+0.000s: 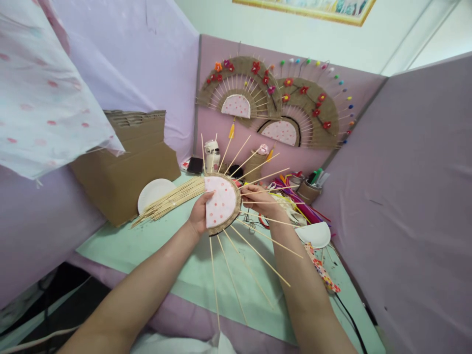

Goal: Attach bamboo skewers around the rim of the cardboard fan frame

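Observation:
My left hand (201, 214) grips the straight edge of a half-round fan base (222, 200), its thumb on the white fabric with pink dots. Twine or cardboard lines the curved rim. Thin bamboo sticks (261, 250) fan out from that rim on all sides. My right hand (260, 199) is closed at the right of the rim, fingertips pinched where a stick meets the edge; the exact contact is partly hidden. Behind my left hand, a bundle of loose bamboo sticks (173, 200) rests partly on a white paper plate (152, 192).
Two finished-looking fans (241, 66) with red flowers hang on the pink back panel. Brown cardboard (125, 172) leans at left, below dotted fabric (47, 98). At right are a folded white plate (317, 235), a pen cup (309, 191), and a flower-patterned glue gun-like item (321, 270) with a black cord.

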Available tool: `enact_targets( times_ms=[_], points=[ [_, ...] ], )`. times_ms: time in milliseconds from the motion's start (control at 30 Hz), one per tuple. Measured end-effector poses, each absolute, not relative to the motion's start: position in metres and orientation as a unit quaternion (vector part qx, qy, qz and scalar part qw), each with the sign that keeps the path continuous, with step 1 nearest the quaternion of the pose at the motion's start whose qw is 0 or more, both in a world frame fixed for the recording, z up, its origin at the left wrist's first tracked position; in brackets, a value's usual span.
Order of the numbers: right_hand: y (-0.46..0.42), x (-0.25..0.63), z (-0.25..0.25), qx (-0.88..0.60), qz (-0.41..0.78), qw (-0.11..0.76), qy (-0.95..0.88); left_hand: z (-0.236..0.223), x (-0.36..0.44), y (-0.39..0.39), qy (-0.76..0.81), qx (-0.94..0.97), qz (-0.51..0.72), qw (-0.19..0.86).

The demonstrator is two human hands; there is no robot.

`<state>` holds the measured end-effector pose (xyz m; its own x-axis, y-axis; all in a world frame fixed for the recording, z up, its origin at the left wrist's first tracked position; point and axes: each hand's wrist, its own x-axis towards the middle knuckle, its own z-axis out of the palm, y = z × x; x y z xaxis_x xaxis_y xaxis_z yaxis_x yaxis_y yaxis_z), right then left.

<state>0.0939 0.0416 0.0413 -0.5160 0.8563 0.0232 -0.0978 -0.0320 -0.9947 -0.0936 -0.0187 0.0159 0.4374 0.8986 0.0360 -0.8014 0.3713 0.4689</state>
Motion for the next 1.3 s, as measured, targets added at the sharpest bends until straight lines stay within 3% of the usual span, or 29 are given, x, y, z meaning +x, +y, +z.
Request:
enact_targets(
  times_ms=[167, 667, 767, 900, 967, 1067, 1200, 1300],
  points=[
    [0.035, 0.089, 0.048, -0.343, 0.612, 0.41, -0.582, 0.018, -0.095, -0.022, 0.084, 0.235, 0.498, 0.83],
    [0.041, 0.089, 0.037, -0.344, 0.611, 0.374, -0.607, 0.014, -0.097, -0.018, 0.127, 0.227, 0.516, 0.816],
    [0.049, 0.089, 0.028, -0.364, 0.566, 0.38, -0.635, 0.015, -0.101, -0.012, 0.148, 0.198, 0.578, 0.778],
    [0.06, 0.088, 0.02, -0.464, 0.401, 0.385, -0.689, 0.017, -0.111, -0.004, 0.152, 0.162, 0.669, 0.71],
    [0.061, 0.089, 0.021, -0.494, 0.33, 0.362, -0.719, 0.016, -0.115, 0.0, 0.159, 0.139, 0.695, 0.688],
    [0.052, 0.091, 0.03, -0.456, 0.313, 0.274, -0.786, 0.014, -0.116, 0.004, 0.17, 0.111, 0.705, 0.68],
    [0.026, 0.085, 0.047, -0.326, 0.422, 0.098, -0.84, 0.012, -0.113, 0.005, 0.177, 0.107, 0.697, 0.687],
    [0.01, 0.072, 0.052, -0.252, 0.51, 0.076, -0.819, 0.012, -0.111, 0.005, 0.18, 0.113, 0.697, 0.685]
  ],
)
